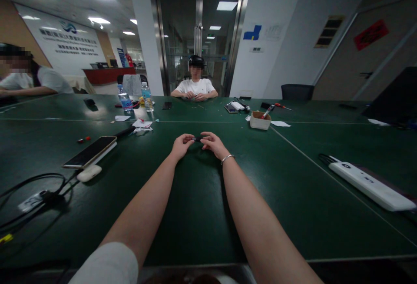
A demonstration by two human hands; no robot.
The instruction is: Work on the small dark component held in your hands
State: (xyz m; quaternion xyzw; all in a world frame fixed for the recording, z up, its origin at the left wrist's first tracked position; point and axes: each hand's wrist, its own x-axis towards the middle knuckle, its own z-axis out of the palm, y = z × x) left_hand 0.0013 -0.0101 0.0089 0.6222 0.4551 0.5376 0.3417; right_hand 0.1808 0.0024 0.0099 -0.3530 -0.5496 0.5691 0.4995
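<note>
Head view: the left hand [182, 146] and right hand [213, 144], each in a narrow pinch, held a small dark object [197, 139] between them over the green worktop [197, 206]; a phone [90, 151] lay to the left, an open box [259, 122] farther off, right.

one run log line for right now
left hand: holds small dark object | right hand: holds its other side | location: over green table | right wrist: bracelet
</note>
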